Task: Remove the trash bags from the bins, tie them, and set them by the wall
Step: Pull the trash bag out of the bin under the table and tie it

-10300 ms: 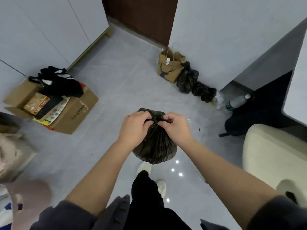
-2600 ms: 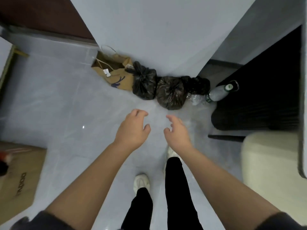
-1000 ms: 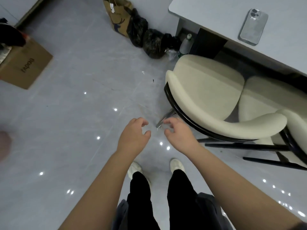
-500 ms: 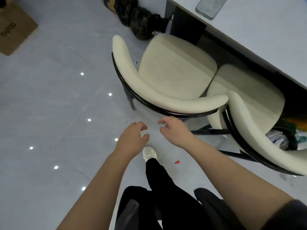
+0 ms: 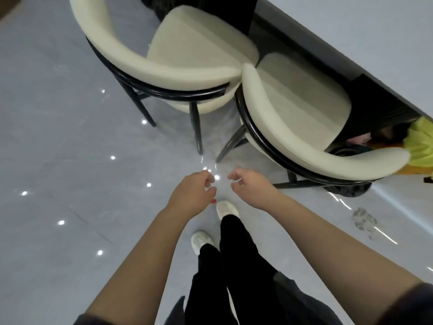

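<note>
My left hand point(image 5: 193, 192) and my right hand point(image 5: 251, 186) hang side by side in front of me over the grey floor, fingers loosely curled, holding nothing. A round bin with a black trash bag point(image 5: 346, 152) stands under the desk at the right, mostly hidden behind the right chair; only part of its dark rim and base shows. A yellow-green bag point(image 5: 420, 146) lies beside it at the frame's right edge. The tied bags by the wall are out of view.
Two cream chairs with black metal frames, one point(image 5: 178, 69) ahead and one point(image 5: 304, 127) to the right, are pushed under a grey desk point(image 5: 365, 26). A small red scrap point(image 5: 213, 201) lies by my shoe. Glossy floor stretches to the left.
I have turned and walked right along the desk; the chairs now fill the view and the tied bags by the wall have slid out of frame. Both hands stay empty.
</note>
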Demonstrator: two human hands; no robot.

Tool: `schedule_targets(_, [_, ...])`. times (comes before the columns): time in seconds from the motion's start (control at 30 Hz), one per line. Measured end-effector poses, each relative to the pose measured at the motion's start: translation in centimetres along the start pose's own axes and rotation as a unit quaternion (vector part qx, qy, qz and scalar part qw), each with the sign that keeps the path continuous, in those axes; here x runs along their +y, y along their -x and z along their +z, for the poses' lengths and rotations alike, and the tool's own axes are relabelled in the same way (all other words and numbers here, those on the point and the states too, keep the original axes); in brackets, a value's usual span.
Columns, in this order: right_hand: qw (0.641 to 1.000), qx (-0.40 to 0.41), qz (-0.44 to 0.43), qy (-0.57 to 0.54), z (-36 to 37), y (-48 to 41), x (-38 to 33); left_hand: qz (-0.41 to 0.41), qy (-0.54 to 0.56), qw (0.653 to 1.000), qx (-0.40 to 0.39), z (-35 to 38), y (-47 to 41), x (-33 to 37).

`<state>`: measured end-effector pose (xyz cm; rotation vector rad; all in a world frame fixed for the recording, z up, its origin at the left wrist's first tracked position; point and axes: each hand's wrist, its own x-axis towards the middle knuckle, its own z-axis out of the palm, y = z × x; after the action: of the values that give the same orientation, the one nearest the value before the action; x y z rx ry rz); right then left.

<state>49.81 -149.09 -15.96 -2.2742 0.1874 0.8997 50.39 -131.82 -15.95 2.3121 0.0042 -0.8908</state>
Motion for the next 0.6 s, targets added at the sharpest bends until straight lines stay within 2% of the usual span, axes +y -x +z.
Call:
schedule_targets(0.27, [0.995,-0.085,-0.011,0.057,-3.5,4.6,11.9,-0.041,0.016,0.999,0.020,11.4,1.5,6.3])
schedule_targets(0.4, [0.993,-0.095,-0.004,0.071,-6.2,6.2,19.1,-0.053,0.023,0.998,0.008,18.2,1.0,9.9])
schedule_targets(0.6, [0.995,-0.075,0.055,0.040,-7.4,7.4,30.8,-0.046,0.012,0.998,-0.044,28.4,-1.7,13.6])
